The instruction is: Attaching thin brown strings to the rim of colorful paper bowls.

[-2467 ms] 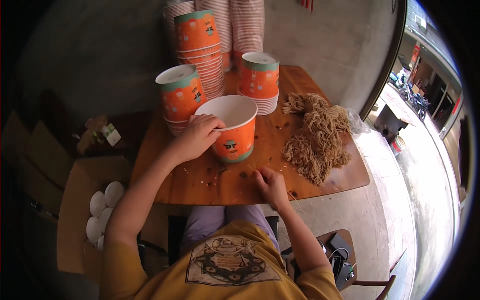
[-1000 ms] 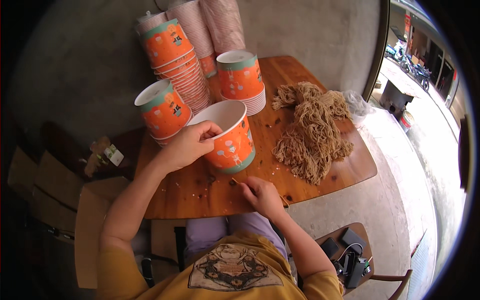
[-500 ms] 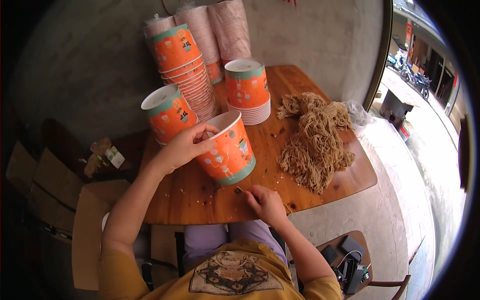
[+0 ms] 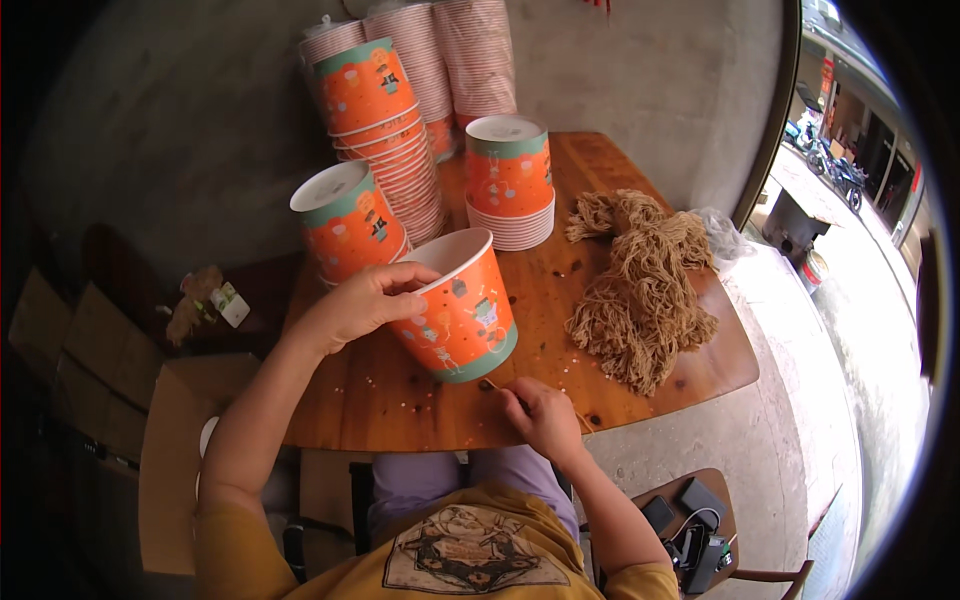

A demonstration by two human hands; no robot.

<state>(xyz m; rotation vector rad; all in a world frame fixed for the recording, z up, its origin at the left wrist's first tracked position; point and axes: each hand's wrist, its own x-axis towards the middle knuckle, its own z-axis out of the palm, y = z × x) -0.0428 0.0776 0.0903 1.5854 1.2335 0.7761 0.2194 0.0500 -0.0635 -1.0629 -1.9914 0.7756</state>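
Observation:
My left hand (image 4: 362, 308) grips an orange paper bucket (image 4: 465, 318) by its white rim, fingers inside and thumb on the outer wall. The bucket leans, its mouth up and its green base low over the table. Close to that base, my right hand (image 4: 545, 415) is closed in a pinch on a thin tan string (image 4: 586, 424). A short end of the string pokes out toward the bucket, and more trails on the other side of the hand. Right of the bucket lies a heap of tan strings (image 4: 645, 290).
Upside-down stacks of matching buckets stand at the left (image 4: 345, 235), behind it (image 4: 385, 100), and at centre (image 4: 510, 180). Plastic-wrapped stacks (image 4: 475, 60) lean by the wall. Small pale bits dot the wooden table (image 4: 400, 420). A cardboard box (image 4: 180, 460) is lower left, a stool with electronics (image 4: 725, 480) lower right.
The view has shifted slightly. My left hand still holds the bucket by its rim, and my right hand still pinches the string beside the base.

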